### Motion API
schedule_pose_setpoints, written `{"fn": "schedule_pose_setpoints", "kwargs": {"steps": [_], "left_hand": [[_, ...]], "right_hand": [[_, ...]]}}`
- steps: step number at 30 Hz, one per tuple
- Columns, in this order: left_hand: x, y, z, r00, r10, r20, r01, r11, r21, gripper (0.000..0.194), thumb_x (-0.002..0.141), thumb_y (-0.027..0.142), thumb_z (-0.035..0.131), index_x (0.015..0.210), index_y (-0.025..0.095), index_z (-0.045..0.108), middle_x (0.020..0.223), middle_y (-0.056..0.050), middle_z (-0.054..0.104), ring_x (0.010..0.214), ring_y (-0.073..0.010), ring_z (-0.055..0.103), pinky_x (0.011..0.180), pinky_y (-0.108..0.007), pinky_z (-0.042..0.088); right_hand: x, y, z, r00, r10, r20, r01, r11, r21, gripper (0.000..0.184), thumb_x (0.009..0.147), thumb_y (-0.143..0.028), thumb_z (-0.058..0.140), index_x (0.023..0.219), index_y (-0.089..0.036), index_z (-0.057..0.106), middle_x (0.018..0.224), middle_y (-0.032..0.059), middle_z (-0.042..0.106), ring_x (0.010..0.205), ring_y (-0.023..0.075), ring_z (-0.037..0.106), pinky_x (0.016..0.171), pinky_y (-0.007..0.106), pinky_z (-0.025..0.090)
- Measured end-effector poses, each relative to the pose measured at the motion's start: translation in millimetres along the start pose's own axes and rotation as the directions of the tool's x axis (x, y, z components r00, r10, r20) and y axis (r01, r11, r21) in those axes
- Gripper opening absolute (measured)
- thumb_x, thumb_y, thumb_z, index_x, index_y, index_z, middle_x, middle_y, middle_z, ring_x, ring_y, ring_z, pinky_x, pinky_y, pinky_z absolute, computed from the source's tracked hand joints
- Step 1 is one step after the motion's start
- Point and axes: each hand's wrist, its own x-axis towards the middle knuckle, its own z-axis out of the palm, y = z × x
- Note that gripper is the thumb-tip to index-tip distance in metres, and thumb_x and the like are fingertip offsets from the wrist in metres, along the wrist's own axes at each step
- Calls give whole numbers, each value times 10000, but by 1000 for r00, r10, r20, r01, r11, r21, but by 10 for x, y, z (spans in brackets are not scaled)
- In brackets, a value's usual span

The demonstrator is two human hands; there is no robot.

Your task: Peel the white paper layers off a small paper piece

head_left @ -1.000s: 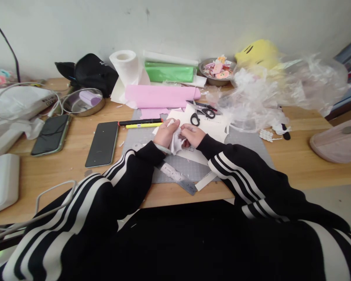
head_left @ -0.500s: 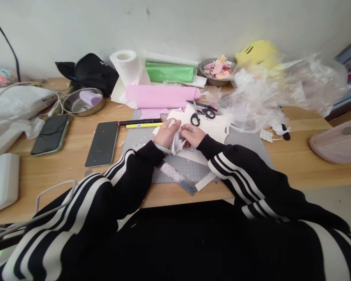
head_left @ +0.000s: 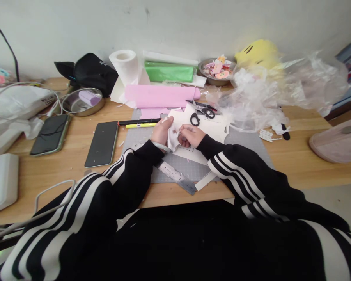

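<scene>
A crumpled white paper towel [head_left: 173, 141] with small dark smudges hangs between my hands, above the white card sheets. My left hand [head_left: 161, 130] is closed on its left side, thumb on top. My right hand [head_left: 193, 135] has its fingers curled and pinches at the towel's right edge; its fingertips are partly hidden. Just beyond my right hand, black-handled scissors [head_left: 195, 119] rest on the white card [head_left: 212, 130]. Beneath lies a grey cutting mat [head_left: 139, 134]. A steel ruler [head_left: 178, 177] lies nearer to me, beside a white paper strip [head_left: 206, 181].
Left of the mat are a black marker [head_left: 139, 121], a yellow marker [head_left: 142, 125] and two phones [head_left: 101, 144]. Behind stand a paper towel roll [head_left: 125, 72], folded pink sheets [head_left: 162, 96] and a metal bowl of cut-outs [head_left: 218, 80]. Crumpled plastic bags [head_left: 254, 97] spread at the right.
My left hand has shifted slightly left and turned, so the paper towel is spread wider and its smudges show. My right hand has hardly moved.
</scene>
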Motion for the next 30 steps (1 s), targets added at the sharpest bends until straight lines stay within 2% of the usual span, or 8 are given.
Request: {"fn": "schedule_pose_setpoints", "kwargs": {"steps": [3,9,20,23,27,30], "left_hand": [[0,-11,-18,998,25,65,-28,998,50,185,782,174,452,603,159,409,428,57,408,348,-49,384,393,-178,310],[-43,-37,-38,986,14,169,-39,989,145,209,733,160,538,561,149,420,430,56,412,362,-49,397,389,-175,308],[-23,-4,2,995,29,94,-40,993,111,223,800,151,416,583,167,368,441,46,406,353,-56,402,391,-189,305],[-16,-10,-15,995,25,100,-38,991,126,218,794,169,431,583,167,374,445,48,406,361,-55,396,396,-189,300],[-29,-20,-36,990,6,139,-29,986,167,202,734,173,532,573,154,412,455,51,421,381,-50,396,406,-181,296],[-40,-14,-28,991,2,134,-25,985,170,202,747,179,512,574,157,410,449,47,415,378,-58,401,409,-189,303]], "right_hand": [[3,-5,-2,1000,15,-20,-14,1000,12,107,747,-132,377,648,-171,362,410,-69,495,334,48,433,309,118,320],[-4,-21,-10,998,20,-67,-22,1000,-23,97,737,-132,425,646,-162,407,422,-74,466,329,46,433,308,130,346],[7,7,-3,1000,18,-3,-18,1000,5,132,742,-110,359,625,-170,372,400,-64,493,337,49,429,313,117,321],[15,6,-1,1000,26,-8,-26,1000,8,116,742,-117,370,641,-173,364,397,-69,486,336,50,430,309,117,318],[0,-19,0,999,37,-39,-37,999,1,94,723,-120,428,660,-174,383,399,-82,456,326,50,426,307,125,324],[-17,-24,-2,999,27,-17,-27,1000,-5,102,729,-125,417,642,-171,393,399,-78,455,337,48,430,320,125,334]]}}
